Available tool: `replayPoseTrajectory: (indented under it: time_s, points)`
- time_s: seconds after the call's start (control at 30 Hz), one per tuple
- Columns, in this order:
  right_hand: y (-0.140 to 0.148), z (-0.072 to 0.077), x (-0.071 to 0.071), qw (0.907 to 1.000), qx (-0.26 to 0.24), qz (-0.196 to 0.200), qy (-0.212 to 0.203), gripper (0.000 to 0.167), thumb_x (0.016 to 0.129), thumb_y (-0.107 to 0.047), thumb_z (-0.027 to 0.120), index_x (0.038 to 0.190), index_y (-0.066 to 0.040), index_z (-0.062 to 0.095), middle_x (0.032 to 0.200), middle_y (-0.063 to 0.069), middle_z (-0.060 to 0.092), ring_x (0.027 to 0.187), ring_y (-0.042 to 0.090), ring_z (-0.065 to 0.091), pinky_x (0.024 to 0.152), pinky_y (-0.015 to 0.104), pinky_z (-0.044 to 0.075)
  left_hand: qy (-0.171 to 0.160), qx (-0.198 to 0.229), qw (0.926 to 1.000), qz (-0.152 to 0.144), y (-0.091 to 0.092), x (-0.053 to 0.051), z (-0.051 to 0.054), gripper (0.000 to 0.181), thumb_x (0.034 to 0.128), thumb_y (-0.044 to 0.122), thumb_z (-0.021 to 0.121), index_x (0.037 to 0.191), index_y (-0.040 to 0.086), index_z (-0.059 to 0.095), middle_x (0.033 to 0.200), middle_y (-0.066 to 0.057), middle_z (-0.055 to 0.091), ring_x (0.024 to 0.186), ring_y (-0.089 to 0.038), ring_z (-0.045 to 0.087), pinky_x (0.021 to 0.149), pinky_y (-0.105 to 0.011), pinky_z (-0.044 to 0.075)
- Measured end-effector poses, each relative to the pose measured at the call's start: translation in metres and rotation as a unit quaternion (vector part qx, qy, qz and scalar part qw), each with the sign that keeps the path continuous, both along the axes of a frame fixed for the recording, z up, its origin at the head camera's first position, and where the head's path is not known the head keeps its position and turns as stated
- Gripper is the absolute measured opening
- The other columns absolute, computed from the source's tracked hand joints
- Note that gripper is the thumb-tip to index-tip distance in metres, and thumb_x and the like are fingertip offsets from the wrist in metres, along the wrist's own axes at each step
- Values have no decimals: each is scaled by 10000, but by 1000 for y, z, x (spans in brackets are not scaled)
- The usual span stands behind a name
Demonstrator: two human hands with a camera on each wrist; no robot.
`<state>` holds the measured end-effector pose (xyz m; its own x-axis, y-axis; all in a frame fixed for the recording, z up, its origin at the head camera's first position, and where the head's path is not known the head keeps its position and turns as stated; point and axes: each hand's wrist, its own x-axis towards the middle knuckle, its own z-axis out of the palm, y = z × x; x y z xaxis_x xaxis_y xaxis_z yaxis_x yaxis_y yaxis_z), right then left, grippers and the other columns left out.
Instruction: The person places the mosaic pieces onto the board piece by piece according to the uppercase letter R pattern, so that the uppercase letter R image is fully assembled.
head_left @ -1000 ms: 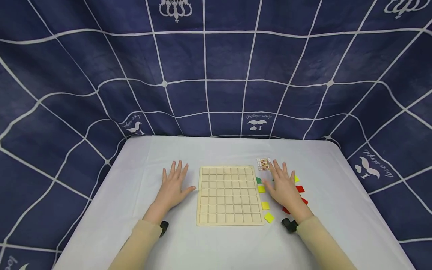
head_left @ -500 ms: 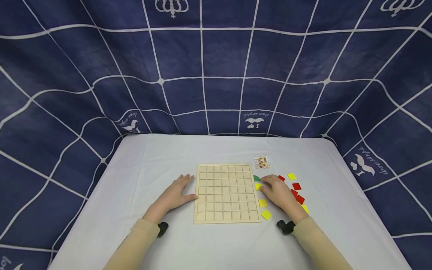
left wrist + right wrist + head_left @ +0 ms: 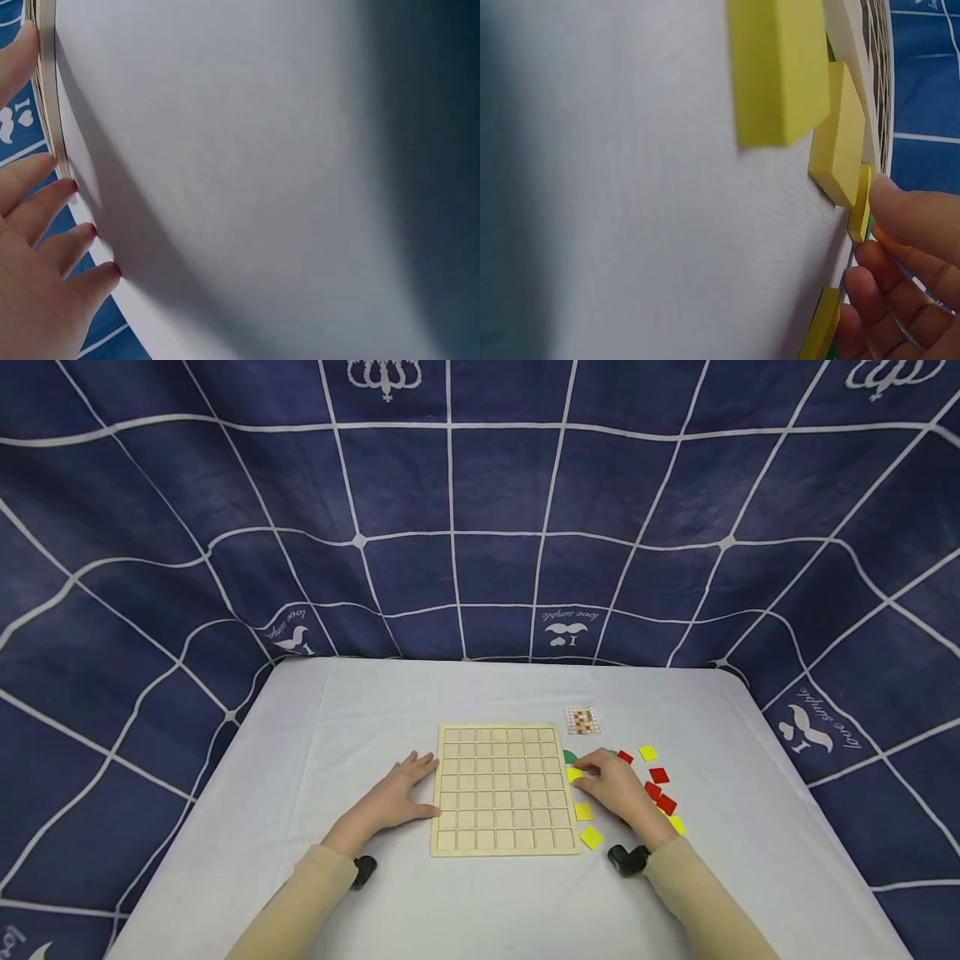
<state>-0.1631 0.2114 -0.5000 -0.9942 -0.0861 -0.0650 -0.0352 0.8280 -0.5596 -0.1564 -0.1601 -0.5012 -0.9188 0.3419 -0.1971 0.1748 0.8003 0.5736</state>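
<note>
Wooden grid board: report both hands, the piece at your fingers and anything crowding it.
Left hand at left edge of wooden grid board. Right hand curled round yellow tile beside right edge. Green piece close beyond tile.

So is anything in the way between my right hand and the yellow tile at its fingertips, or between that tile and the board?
Nothing visible: your right hand seems to pinch the yellow tile, which lies right beside the board. The green piece lies beyond the tile, not in between.
</note>
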Motion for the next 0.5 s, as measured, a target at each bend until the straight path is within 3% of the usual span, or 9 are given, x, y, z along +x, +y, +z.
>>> replayPoseTrajectory:
  time_s: [0.2,0.5]
  points:
    - [-3,1,-6,9991,-37,3,-412,288,833,-138,782,1102,-62,715,999,61,604,870,184,526,769,303,479,-73,118,9997,-192,2,2,3,914,744,277,859,1500,48,399,1607,-124,306,1522,-364,149,1232,-562,122]
    - [0,7,-9,9944,-252,-223,-999,247,809,-158,796,954,-76,613,834,41,542,766,184,497,661,269,410,-193,-49,9992,-337,4,3,5,926,763,300,836,1521,66,360,1630,-123,234,1529,-366,98,1236,-566,75]
